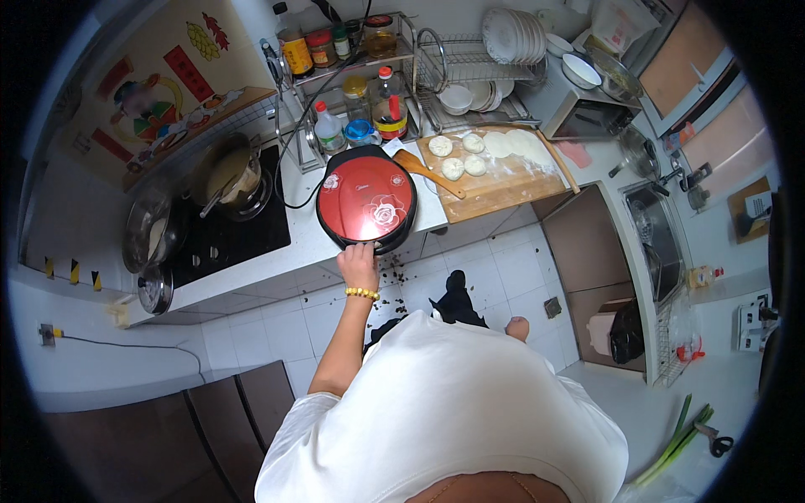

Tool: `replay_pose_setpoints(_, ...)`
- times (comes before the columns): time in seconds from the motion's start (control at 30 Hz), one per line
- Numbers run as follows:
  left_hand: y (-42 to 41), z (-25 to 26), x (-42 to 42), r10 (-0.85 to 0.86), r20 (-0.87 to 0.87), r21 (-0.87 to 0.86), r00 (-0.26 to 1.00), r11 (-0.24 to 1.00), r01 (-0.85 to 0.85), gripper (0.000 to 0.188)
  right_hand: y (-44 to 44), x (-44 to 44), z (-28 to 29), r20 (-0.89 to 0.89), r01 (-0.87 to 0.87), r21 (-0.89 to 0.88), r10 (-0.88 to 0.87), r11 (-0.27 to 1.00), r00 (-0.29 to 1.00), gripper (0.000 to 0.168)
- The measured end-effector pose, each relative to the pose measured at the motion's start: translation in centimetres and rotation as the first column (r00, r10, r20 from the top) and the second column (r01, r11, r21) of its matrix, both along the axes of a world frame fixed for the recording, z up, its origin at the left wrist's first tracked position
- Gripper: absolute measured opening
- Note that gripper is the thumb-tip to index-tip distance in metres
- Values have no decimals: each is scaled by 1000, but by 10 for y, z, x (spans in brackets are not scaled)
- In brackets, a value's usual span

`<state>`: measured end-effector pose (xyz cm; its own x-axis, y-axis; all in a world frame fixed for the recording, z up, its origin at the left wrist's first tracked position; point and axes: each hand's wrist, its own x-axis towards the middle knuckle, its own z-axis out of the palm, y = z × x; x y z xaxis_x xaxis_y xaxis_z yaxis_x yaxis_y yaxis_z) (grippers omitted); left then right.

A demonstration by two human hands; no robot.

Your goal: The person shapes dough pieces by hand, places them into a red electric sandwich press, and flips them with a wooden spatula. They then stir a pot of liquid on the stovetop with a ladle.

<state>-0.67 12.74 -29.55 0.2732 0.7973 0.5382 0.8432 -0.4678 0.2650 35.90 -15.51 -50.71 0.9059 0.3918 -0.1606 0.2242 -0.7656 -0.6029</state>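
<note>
My left hand [358,261], with a yellow beaded bracelet [363,293] at the wrist, grips the front handle of a red Midea electric baking pan [366,198]. Its lid, printed with white roses, is down, so the inside is hidden. A wooden spatula [434,176] lies just right of the pan, reaching onto a floured wooden board [497,195]. On that board sit several round filled dough pieces [453,168], flat dough wrappers [519,146] and a rolling pin [558,162]. My right hand [517,328] hangs beside my body, mostly hidden by the white shirt, away from the counter.
Left of the pan, a pot [227,173] with a ladle stands on the black cooktop [251,236]. The pan's black cord [283,157] loops near a rack of bottles [327,129]. A dish rack [478,66] stands behind the board. Dark bits [393,286] litter the floor.
</note>
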Motion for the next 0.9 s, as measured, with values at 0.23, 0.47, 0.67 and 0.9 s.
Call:
replay_pose_setpoints(0.23,-2,8,1,-2,30,-55,1000,998,3,39,-8,-1,0,17,-15,-114,17,993,1000,20)
replay_pose_setpoints(0.47,-3,5,1,5,34,-42,999,999,-3,40,-19,11,-30,56,-14,-27,16,1000,998,23)
replay_pose_setpoints(0.67,-2,2,0,13,14,-58,1000,998,-12,40,-18,13,-38,35,-33,-47,35,998,999,25)
replay_pose_setpoints(0.9,-2,6,1,5,11,-35,1000,999,-5,37,-15,3,-18,-1,-8,-37,8,999,1000,26)
